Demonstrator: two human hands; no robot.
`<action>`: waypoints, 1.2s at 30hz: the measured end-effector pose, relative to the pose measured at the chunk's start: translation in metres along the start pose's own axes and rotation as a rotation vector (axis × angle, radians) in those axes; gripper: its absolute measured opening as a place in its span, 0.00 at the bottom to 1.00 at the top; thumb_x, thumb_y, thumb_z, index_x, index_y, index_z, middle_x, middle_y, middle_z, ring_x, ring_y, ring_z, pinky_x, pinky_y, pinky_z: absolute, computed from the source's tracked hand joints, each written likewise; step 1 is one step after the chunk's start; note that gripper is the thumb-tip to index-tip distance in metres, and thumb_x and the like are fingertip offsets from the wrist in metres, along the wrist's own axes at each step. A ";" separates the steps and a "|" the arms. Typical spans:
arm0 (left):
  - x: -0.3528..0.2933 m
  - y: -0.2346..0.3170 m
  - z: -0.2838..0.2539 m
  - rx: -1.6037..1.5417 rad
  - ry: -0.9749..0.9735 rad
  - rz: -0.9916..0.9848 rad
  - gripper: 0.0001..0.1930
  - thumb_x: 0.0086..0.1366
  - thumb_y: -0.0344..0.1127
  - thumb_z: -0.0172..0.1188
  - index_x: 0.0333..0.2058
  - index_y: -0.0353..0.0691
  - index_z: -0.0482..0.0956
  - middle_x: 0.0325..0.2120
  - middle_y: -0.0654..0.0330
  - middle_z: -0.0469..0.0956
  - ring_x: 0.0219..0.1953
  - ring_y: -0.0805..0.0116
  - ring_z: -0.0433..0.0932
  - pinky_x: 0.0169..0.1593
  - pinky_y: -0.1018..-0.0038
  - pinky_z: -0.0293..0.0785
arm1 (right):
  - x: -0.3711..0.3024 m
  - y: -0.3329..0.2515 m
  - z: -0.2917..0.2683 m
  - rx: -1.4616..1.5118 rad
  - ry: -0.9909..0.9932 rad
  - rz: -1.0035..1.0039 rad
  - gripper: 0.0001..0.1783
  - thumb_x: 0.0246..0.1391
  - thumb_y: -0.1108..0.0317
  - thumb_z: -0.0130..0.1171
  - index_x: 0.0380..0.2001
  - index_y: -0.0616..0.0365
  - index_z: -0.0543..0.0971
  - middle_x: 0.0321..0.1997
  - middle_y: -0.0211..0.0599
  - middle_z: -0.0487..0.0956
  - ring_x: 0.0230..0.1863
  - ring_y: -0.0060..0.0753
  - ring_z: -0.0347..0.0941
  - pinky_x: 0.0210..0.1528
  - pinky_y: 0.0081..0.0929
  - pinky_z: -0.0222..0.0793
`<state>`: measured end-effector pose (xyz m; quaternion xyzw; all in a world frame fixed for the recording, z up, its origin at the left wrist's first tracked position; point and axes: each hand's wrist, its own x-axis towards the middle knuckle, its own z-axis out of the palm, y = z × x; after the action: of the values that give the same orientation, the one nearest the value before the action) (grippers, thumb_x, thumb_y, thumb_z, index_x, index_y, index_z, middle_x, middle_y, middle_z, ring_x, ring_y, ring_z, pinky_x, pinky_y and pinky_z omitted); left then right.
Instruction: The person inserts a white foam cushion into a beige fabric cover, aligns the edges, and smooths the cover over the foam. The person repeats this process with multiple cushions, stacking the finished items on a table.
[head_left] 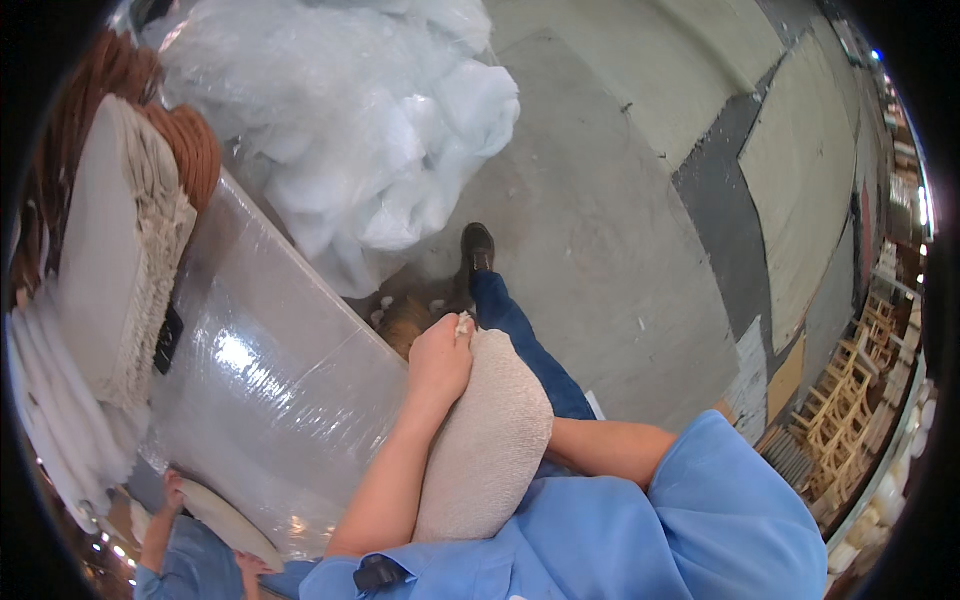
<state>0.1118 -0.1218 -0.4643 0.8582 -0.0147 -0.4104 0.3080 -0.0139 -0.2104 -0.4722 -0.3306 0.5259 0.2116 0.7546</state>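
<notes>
A plump beige cushion (490,430) in nubbly fabric leans against my chest and blue shirt. At its top corner my left hand (440,358) is closed on the cover, with a bit of gathered pale cloth (463,323) poking out by the fingers. My right forearm (612,447) passes behind the cushion, and that hand is hidden there. Left of my arm is a table (290,340) with a shiny plastic-wrapped top.
A big clear bag of white stuffing (370,130) bulges beyond the table. Stacked beige covers (110,250) and brown fabric (190,145) sit at left. Another person (200,550) holds a cream cushion (230,522) at lower left. Cardboard sheets (800,190) cover floor; wooden chair frames (850,375) stand right.
</notes>
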 end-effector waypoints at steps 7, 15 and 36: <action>0.015 -0.006 0.001 -0.107 -0.079 -0.021 0.19 0.77 0.45 0.52 0.38 0.34 0.81 0.38 0.39 0.83 0.44 0.33 0.81 0.49 0.46 0.73 | -0.007 -0.001 -0.013 0.017 -0.006 0.051 0.27 0.77 0.46 0.49 0.39 0.58 0.84 0.38 0.32 0.84 0.35 0.23 0.78 0.39 0.27 0.75; 0.021 -0.013 0.007 -0.085 -0.156 -0.063 0.20 0.76 0.46 0.53 0.38 0.34 0.81 0.37 0.40 0.83 0.44 0.35 0.81 0.48 0.48 0.73 | 0.009 0.013 -0.018 0.073 -0.047 0.056 0.27 0.77 0.46 0.49 0.40 0.58 0.84 0.38 0.31 0.84 0.35 0.23 0.78 0.38 0.26 0.75; -0.028 0.001 0.018 0.027 0.471 0.291 0.09 0.72 0.36 0.62 0.35 0.37 0.80 0.29 0.54 0.75 0.37 0.50 0.74 0.43 0.58 0.67 | 0.068 -0.097 -0.031 -0.118 -0.547 0.491 0.16 0.70 0.58 0.63 0.48 0.62 0.83 0.46 0.37 0.86 0.44 0.30 0.84 0.50 0.34 0.83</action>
<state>0.0806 -0.1244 -0.4527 0.9229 -0.0713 -0.1508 0.3471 0.0550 -0.3015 -0.5161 -0.1687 0.3554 0.4969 0.7735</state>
